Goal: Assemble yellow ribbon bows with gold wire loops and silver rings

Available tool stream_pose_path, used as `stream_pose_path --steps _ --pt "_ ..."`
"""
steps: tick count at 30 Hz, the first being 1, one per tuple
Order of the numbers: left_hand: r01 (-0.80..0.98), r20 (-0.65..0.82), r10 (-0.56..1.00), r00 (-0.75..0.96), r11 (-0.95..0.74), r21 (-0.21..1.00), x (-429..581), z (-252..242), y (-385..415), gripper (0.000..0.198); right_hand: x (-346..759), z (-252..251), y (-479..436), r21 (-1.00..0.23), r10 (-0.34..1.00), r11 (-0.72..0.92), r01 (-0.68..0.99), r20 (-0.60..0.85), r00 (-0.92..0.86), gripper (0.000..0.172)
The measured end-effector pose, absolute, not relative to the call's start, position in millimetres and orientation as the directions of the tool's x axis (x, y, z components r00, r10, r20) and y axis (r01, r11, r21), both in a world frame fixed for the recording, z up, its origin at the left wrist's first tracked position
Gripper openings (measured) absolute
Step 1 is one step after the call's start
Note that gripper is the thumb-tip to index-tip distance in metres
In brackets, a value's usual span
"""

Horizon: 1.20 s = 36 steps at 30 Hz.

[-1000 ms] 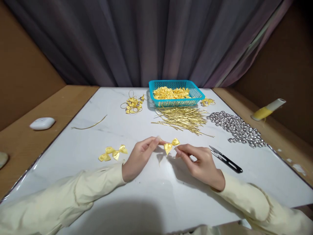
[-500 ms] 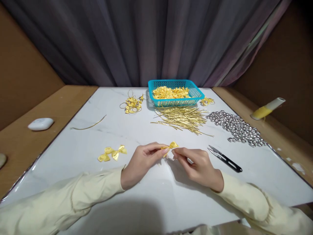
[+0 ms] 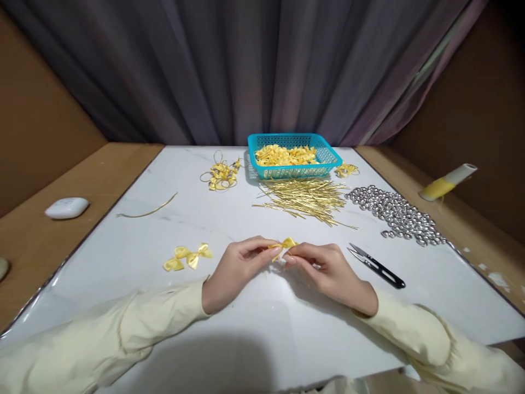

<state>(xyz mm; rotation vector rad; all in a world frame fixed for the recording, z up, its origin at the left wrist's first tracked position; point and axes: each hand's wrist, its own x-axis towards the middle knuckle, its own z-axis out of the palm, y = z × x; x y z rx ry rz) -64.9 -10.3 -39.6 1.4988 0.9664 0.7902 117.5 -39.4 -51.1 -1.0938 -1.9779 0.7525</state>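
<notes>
White tabletop point(image 3: 246, 328) was lit before a grey curtain, and just above its middle a yellow bow point(image 3: 283, 244) was pinched from both sides by the left hand point(image 3: 235, 268) and the right hand point(image 3: 332, 271). Two bows point(image 3: 187, 257) lay left, snips point(image 3: 376, 266) right. Beyond, wires point(image 3: 305, 200), bells point(image 3: 396, 214) and a full basket point(image 3: 295, 172) were left largely unused. Only a few wired clusters point(image 3: 221, 176) were judged finished.
</notes>
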Motion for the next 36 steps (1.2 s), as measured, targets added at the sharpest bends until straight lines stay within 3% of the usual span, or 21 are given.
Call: stream_pose_path --steps 2,7,12,16,21,24,26,31,36 --pt "0.141 -0.106 0.896 0.431 0.049 0.989 -64 -42 -7 0.018 118 -54 -41 -0.661 0.833 0.552 0.507 0.421 -0.358 0.018" --pt "0.206 -0.260 0.863 0.434 0.186 0.961 -64 -45 -3 0.028 122 -64 -41 -0.227 0.635 0.688 0.689 0.648 -0.420 0.015" --pt "0.173 -0.169 0.844 0.509 0.093 0.981 -63 -41 -6 0.028 123 -70 -36 0.087 0.497 0.687 0.722 0.669 -0.553 0.009" --pt "0.107 -0.173 0.822 0.542 0.136 0.985 -62 -44 -7 0.026 120 -73 -36 0.154 0.507 0.701 0.696 0.579 -0.638 0.014" --pt "0.093 -0.175 0.837 0.519 0.148 0.985 -62 -47 -4 0.022 118 -66 -38 0.007 0.565 0.707 0.707 0.595 -0.572 0.010" --pt "0.087 -0.159 0.842 0.516 0.133 0.987 -62 -45 -5 0.019 120 -54 -38 -0.188 0.578 0.670 0.718 0.739 -0.346 0.003" --pt "0.100 -0.156 0.829 0.536 0.121 0.988 -63 -45 -5 0.020 123 -47 -35 -0.351 0.630 0.622 0.700 0.755 -0.181 0.005" --pt "0.102 -0.175 0.761 0.625 0.143 0.984 -66 -44 -7 0.022 125 -43 -26 -0.687 0.876 0.461 0.561 0.451 -0.168 0.011" --pt "0.092 -0.191 0.738 0.647 0.174 0.981 -66 -43 -7 0.022 122 -46 -24 -0.745 0.922 0.377 0.550 0.246 -0.300 0.031"
